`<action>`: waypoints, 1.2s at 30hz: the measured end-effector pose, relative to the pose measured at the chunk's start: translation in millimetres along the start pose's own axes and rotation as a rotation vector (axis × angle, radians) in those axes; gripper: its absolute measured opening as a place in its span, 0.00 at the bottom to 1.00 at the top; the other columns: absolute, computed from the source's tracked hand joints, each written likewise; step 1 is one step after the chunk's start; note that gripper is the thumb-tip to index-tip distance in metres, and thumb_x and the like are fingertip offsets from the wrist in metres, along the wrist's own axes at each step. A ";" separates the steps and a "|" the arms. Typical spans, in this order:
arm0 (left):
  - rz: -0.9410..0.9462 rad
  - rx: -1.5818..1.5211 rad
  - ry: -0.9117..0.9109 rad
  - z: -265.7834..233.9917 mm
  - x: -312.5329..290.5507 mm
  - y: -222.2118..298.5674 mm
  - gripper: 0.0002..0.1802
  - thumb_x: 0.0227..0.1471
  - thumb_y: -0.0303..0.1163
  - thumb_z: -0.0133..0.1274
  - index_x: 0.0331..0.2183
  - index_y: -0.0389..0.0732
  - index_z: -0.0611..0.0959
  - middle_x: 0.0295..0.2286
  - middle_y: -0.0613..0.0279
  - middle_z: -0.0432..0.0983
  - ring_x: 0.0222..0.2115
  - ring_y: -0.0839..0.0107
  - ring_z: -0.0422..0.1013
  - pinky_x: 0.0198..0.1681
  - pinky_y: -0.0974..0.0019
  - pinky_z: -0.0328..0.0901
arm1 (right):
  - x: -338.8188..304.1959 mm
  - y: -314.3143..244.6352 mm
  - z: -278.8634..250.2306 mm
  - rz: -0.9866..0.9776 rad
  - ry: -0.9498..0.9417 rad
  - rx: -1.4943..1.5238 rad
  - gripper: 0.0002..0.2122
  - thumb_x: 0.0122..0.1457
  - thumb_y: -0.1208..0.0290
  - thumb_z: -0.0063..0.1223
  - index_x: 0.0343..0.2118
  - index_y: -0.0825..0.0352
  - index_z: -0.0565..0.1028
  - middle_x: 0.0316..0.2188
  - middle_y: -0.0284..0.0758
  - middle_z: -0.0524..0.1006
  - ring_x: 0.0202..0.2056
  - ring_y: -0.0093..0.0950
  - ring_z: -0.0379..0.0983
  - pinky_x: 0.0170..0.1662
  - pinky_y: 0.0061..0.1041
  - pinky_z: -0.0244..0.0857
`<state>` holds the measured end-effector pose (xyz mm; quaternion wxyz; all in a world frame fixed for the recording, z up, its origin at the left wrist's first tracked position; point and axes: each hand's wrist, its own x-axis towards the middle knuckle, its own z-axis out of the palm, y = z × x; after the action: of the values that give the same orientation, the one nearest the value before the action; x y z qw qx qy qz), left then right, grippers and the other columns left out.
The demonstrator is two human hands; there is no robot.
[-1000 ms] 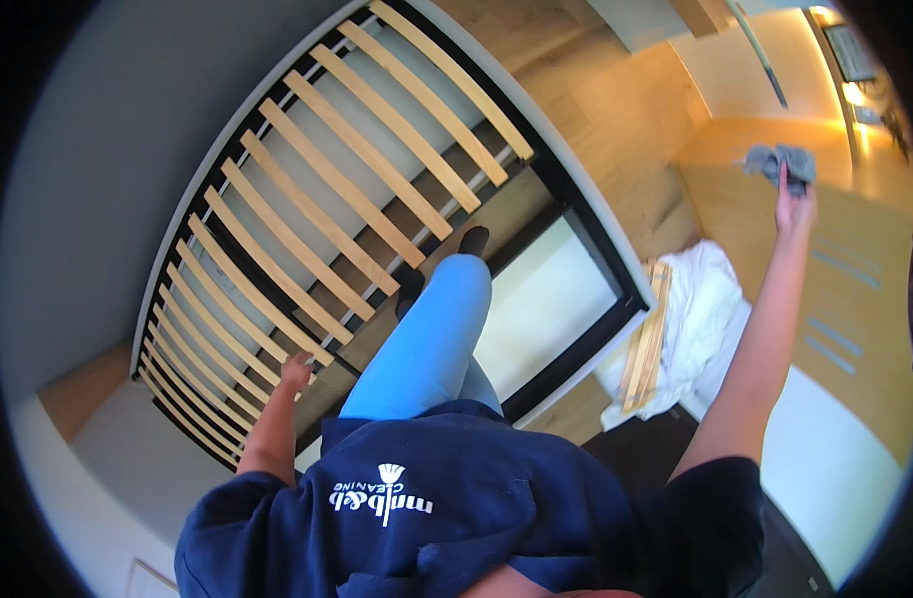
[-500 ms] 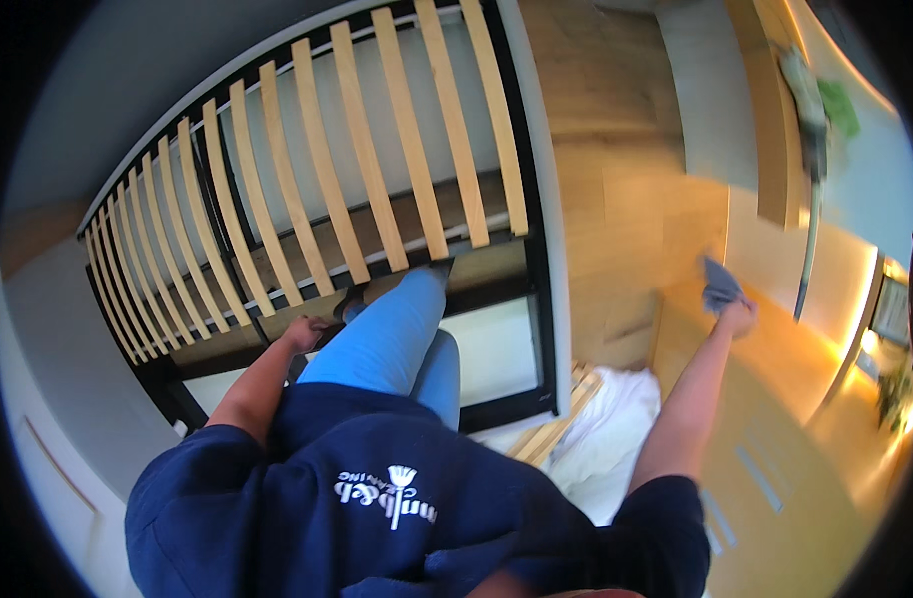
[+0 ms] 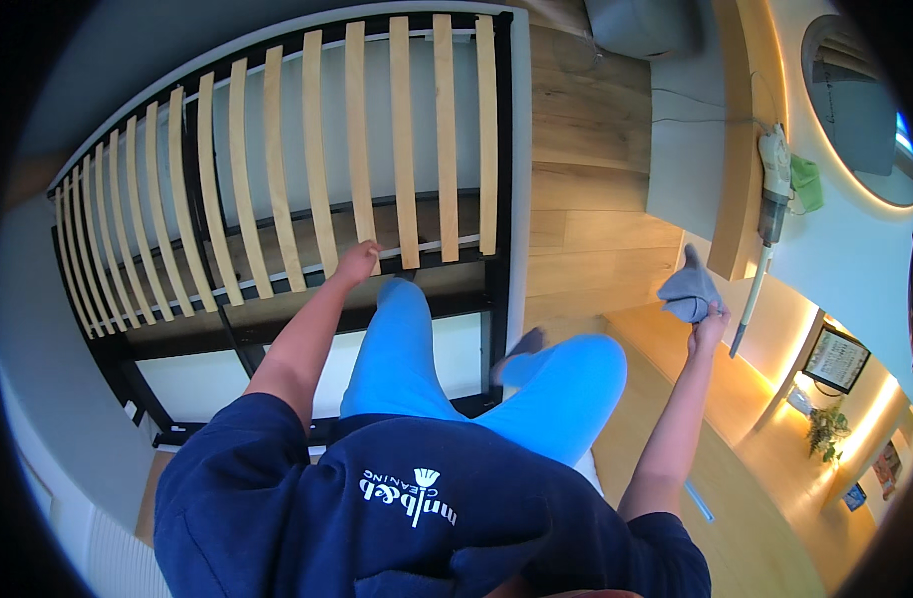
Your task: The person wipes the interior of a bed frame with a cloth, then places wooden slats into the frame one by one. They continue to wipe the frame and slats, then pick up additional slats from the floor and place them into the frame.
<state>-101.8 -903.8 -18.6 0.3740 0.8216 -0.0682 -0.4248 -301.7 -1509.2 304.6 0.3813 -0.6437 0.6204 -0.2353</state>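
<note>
My right hand [image 3: 711, 327] is raised out to the right, closed on a bunched grey cloth [image 3: 690, 291] that sticks up above the fingers. My left hand [image 3: 358, 262] reaches forward to the bed base, its fingers curled at the near end of a wooden bed slat [image 3: 362, 149]. Part of that grip is hidden behind the hand. The slats lie in a row across a black bed frame [image 3: 497, 179]. One of my legs stands inside the frame; the other is bent out over its right side, the foot [image 3: 524, 351] blurred.
Wooden flooring [image 3: 596, 159] runs along the bed's right side. A handheld vacuum cleaner [image 3: 772, 189] and a green cloth [image 3: 805, 183] are at a wooden shelf [image 3: 741, 140] on the right. Beyond are a round mirror [image 3: 855, 110], a framed picture [image 3: 836, 359] and a plant [image 3: 827, 431].
My left hand has moved forward and right from the lower frame to a slat end. One leg has swung right over the frame's side. The right hand keeps the cloth, slightly left of before.
</note>
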 end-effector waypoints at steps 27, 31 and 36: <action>-0.379 -0.228 0.366 227.2 263.4 175.8 0.48 0.42 0.36 0.64 0.58 0.37 0.53 0.47 0.38 0.64 0.48 0.40 0.64 0.52 0.47 0.61 | 21.3 104.0 344.9 -0.354 -0.713 -0.469 0.18 0.45 0.79 0.61 0.16 0.66 0.57 0.17 0.30 0.58 0.24 0.22 0.55 0.29 0.23 0.55; -0.541 -0.287 0.374 257.3 292.2 156.0 0.40 0.40 0.37 0.64 0.49 0.37 0.59 0.41 0.38 0.70 0.43 0.41 0.69 0.46 0.47 0.65 | 19.9 118.1 363.0 -0.200 -0.796 -0.499 0.11 0.47 0.85 0.52 0.19 0.67 0.61 0.22 0.32 0.62 0.27 0.23 0.58 0.35 0.21 0.58; -0.470 -0.278 0.320 255.0 297.3 148.7 0.33 0.38 0.33 0.61 0.45 0.38 0.62 0.35 0.41 0.74 0.39 0.44 0.72 0.42 0.49 0.68 | 10.2 95.3 378.2 -0.156 -0.835 -0.245 0.12 0.47 0.90 0.43 0.32 0.69 0.73 0.35 0.35 0.70 0.41 0.25 0.66 0.49 0.21 0.57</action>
<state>-75.0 -1279.3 -202.5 0.3804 0.8122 0.2421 -0.3701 -66.0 -1438.2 1.9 0.5014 -0.7688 0.3862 0.0919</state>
